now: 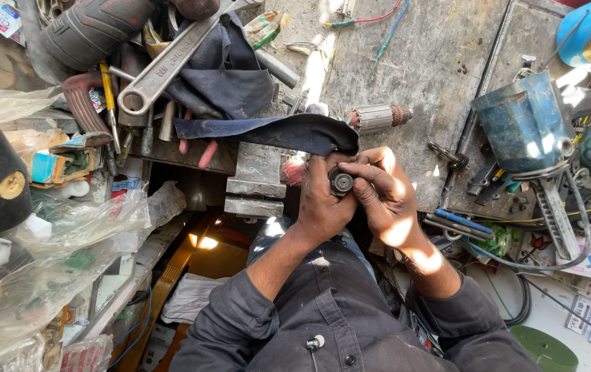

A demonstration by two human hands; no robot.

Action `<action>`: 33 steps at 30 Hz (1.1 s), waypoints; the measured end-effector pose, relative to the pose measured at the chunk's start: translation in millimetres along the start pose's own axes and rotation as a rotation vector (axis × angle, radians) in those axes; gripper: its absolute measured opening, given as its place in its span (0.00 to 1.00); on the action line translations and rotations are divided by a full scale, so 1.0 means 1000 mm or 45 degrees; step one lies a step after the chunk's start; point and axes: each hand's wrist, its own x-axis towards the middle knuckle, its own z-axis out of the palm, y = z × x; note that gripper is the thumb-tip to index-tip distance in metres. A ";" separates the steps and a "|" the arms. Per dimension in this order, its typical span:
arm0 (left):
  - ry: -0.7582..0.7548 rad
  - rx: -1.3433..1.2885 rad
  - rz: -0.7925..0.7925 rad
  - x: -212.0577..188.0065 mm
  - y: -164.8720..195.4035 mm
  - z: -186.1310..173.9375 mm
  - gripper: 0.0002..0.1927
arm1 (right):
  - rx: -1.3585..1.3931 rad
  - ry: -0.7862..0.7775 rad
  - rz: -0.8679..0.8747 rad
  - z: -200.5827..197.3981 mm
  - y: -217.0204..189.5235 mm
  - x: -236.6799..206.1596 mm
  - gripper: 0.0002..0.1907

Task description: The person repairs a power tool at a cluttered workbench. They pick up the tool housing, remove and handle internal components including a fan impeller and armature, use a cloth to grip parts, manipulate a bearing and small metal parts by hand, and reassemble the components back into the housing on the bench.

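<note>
both hands are meeting at the middle of the view, just in front of the person's dark grey jacket. the left hand (323, 203) is curling closed around a small round black part (341, 182), cupping it from below, while the right hand (385, 196) is pressing its fingers (361, 171) over the top of the same part, so the piece is sitting pinched between the two hands (only its ribbed dark face is showing, the rest being hidden by fingers). just above the hands a dark blue cloth (275, 131) is draping over the edge of the metal workbench (419, 62), nearly touching the left knuckles. a motor armature (378, 118) with copper windings is lying on the bench just beyond the cloth, near the hands. a large steel wrench (168, 65) is resting across the cluttered tools at the upper left, well apart from the hands. a blue power tool housing (526, 124) is standing at the right side of the bench.
</note>
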 end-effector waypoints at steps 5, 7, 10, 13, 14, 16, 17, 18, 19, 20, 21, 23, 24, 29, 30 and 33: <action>0.004 0.010 -0.005 -0.001 -0.001 0.000 0.21 | 0.052 0.005 0.019 0.001 0.001 -0.001 0.12; 0.006 0.000 0.003 -0.001 -0.001 0.000 0.22 | 0.068 0.005 0.028 0.002 0.001 -0.002 0.12; 0.008 -0.003 0.003 -0.001 0.000 0.000 0.21 | 0.088 0.009 0.051 0.002 0.001 -0.003 0.11; 0.005 -0.011 -0.024 -0.001 0.001 0.000 0.22 | 0.131 0.029 0.079 0.003 0.001 -0.004 0.11; 0.012 0.009 -0.003 -0.001 0.001 0.000 0.22 | 0.147 0.036 0.075 0.003 0.001 -0.004 0.12; 0.025 0.049 0.038 0.000 0.001 0.000 0.22 | 0.186 0.059 0.080 0.005 0.001 -0.006 0.13; 0.022 0.023 0.000 0.000 0.001 0.001 0.23 | 0.210 0.075 0.089 0.007 0.001 -0.007 0.15; 0.018 -0.005 -0.037 0.000 0.001 0.001 0.23 | 0.232 0.093 0.098 0.010 0.001 -0.009 0.16; 0.012 -0.033 -0.072 0.000 0.000 0.001 0.23 | 0.262 0.125 0.136 0.012 0.001 -0.010 0.16; 0.012 -0.023 -0.047 0.000 0.000 0.001 0.23 | 0.291 0.157 0.172 0.016 0.002 -0.011 0.17; 0.012 -0.014 -0.023 0.000 0.000 0.001 0.24 | 0.321 0.189 0.209 0.018 0.002 -0.011 0.17; 0.010 -0.019 -0.018 -0.001 0.000 0.001 0.24 | 0.341 0.190 0.237 0.018 0.003 -0.011 0.16; 0.009 -0.032 -0.033 -0.001 0.000 0.002 0.24 | 0.351 0.189 0.250 0.017 0.004 -0.010 0.16; 0.031 0.013 0.023 -0.002 -0.001 0.003 0.24 | 0.365 0.141 0.296 0.013 0.005 -0.005 0.14; 0.041 0.009 0.035 -0.003 0.000 0.003 0.24 | 0.356 0.133 0.302 0.012 0.005 -0.005 0.15; 0.052 -0.016 0.029 -0.004 0.000 0.003 0.25 | 0.336 0.133 0.312 0.013 0.006 -0.004 0.15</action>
